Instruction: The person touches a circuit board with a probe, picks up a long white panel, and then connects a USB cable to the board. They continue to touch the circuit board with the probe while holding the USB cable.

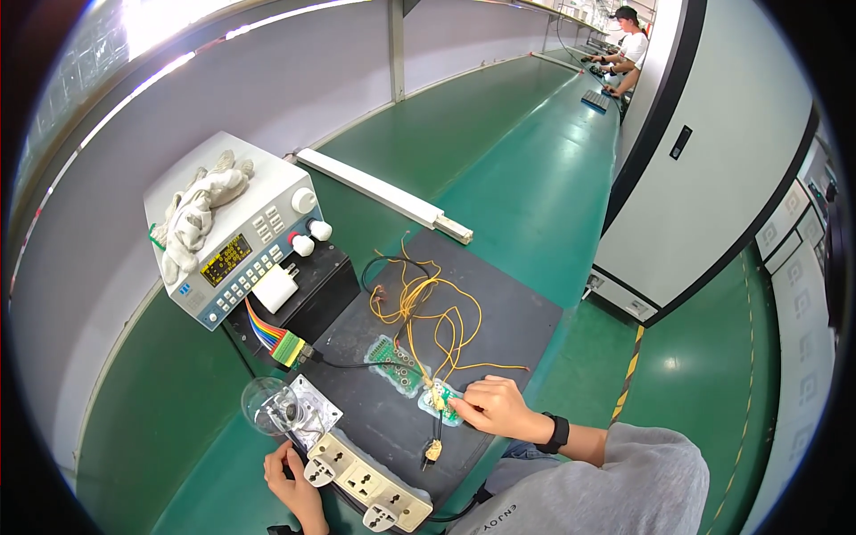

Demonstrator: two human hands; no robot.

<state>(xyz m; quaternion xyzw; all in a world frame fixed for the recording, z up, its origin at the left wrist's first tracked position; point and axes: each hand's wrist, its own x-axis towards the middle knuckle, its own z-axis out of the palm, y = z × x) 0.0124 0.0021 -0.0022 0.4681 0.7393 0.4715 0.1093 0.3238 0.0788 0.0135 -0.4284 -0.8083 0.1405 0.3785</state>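
Closest in, a grey sleeve (615, 481) bulges up at the lower edge, the worker's own. From the left, I see a pale bench instrument (241, 245) with a lit yellow display, and crumpled whitish gloves (205, 209) lying on top of it. Below its front, a white power adapter (275, 288) lies prongs up on a black box (325, 290), and a rainbow ribbon of wires (262, 328) runs to a green connector (289, 349).

Next comes a clear glass bulb (265, 403), tilted beside a square white plate (323, 412). Just below, the left hand (290, 477) is loosely curled near the end of a cream power strip (385, 489); whether its fingertips pinch anything, I cannot tell. Two white plugs sit in that strip.

On the dark mat (517, 312), a larger green circuit board (392, 358) lies under a tangle of yellow wires (419, 303). Just to its right is the small green circuit board (448, 411), its right side touched by the bent fingers of the right hand (495, 406); I can't make out whether they grip it. A black wristband (557, 434) circles that wrist.

Farther right, a co-worker (631, 45) sits far down the green bench (544, 160), past a tall grey cabinet (713, 152).
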